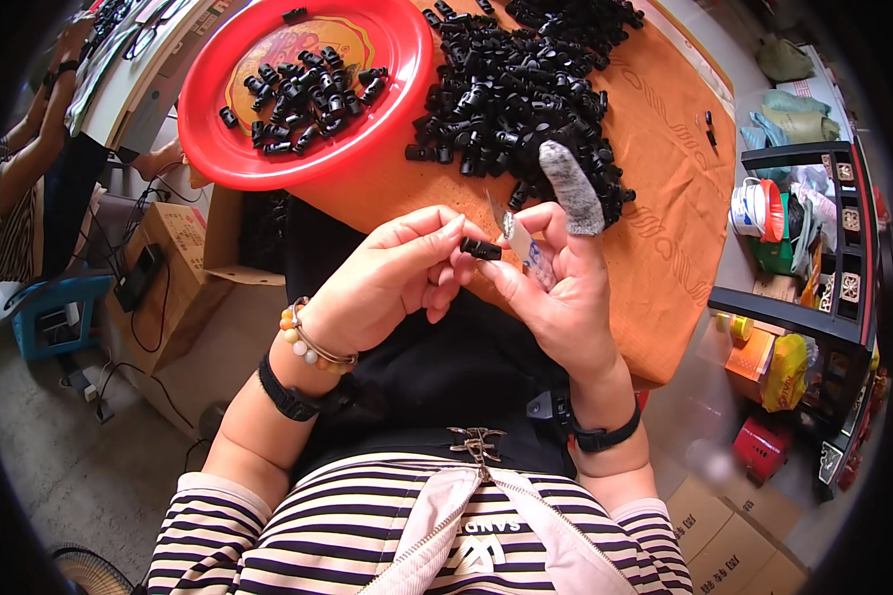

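My left hand (397, 273) pinches a small black ribbed cylindrical part (482, 249) between thumb and fingertips, above my lap at the table's near edge. Close against it, my right hand (571, 288) is closed on a thin pointed blade, its handle (539, 266) wrapped in white and blue; the right thumb reaches the part's end. A grey knitted finger sleeve (573, 188) covers one raised right finger. Beyond the hands, a large heap of similar black parts (516, 89) lies on the table. Several more sit in a red round tray (203, 149) at the far left.
An orange cloth (655, 268) covers the table. On the left are an open cardboard box (184, 238), a blue stool (60, 307), loose cables and another person's arm (45, 129). A dark shelf rack (789, 307) with bags stands at right, cartons (729, 535) below.
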{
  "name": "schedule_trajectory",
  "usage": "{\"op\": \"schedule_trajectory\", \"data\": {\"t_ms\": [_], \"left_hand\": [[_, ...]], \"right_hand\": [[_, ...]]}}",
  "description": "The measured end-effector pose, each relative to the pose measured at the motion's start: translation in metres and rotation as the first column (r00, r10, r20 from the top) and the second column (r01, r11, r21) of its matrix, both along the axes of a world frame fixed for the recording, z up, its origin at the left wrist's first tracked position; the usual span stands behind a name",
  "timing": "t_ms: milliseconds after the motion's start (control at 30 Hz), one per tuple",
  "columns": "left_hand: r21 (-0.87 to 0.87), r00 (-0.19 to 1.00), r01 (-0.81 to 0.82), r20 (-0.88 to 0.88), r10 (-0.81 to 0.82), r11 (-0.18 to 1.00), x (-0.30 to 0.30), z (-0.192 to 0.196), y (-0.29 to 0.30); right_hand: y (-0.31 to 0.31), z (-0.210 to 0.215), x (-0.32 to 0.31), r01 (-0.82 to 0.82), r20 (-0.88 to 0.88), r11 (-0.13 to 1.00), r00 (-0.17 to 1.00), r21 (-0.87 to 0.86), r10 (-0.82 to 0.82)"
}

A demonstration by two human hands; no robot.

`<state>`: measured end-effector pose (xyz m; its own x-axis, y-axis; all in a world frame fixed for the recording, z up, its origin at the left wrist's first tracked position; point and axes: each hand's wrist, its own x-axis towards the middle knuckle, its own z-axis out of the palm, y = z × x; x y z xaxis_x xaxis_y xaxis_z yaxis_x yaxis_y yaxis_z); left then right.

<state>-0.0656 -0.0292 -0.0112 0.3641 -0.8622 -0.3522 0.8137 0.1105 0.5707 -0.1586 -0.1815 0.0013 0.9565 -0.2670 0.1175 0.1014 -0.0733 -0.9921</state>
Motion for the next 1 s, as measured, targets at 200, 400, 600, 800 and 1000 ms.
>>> {"op": "schedule_trajectory", "data": {"t_ms": [200, 400, 600, 800, 1000], "left_hand": [[0.0, 0.999, -0.019, -0.034, 0.019, 1.0, -0.001, -0.001, -0.0023], [-0.061, 0.998, -0.054, 0.029, 0.056, 0.997, -0.0024, -0.005, -0.0014], [-0.029, 0.999, -0.019, 0.044, 0.02, 0.999, -0.0021, -0.003, -0.0013], [-0.061, 1.0, 0.023, -0.019, -0.024, 0.998, -0.0045, -0.0018, -0.0031], [-0.075, 0.996, -0.018, -0.085, 0.012, 0.997, -0.0053, -0.0029, -0.0042]], "right_hand": [[-0.0002, 0.0007, -0.0039, 0.009, 0.007, 0.999, 1.0, -0.046, -0.008], [0.0056, 0.0017, -0.0028, 0.007, 0.028, 0.999, 1.0, 0.039, -0.008], [0.0049, 0.0017, 0.0002, 0.028, 0.015, 0.984, 0.999, 0.178, -0.031], [0.0025, 0.0004, 0.0001, 0.057, -0.065, 0.971, 0.997, 0.23, -0.043], [0.0096, 0.0026, 0.0017, 0.123, -0.047, 0.96, 0.992, 0.253, -0.115]]}}
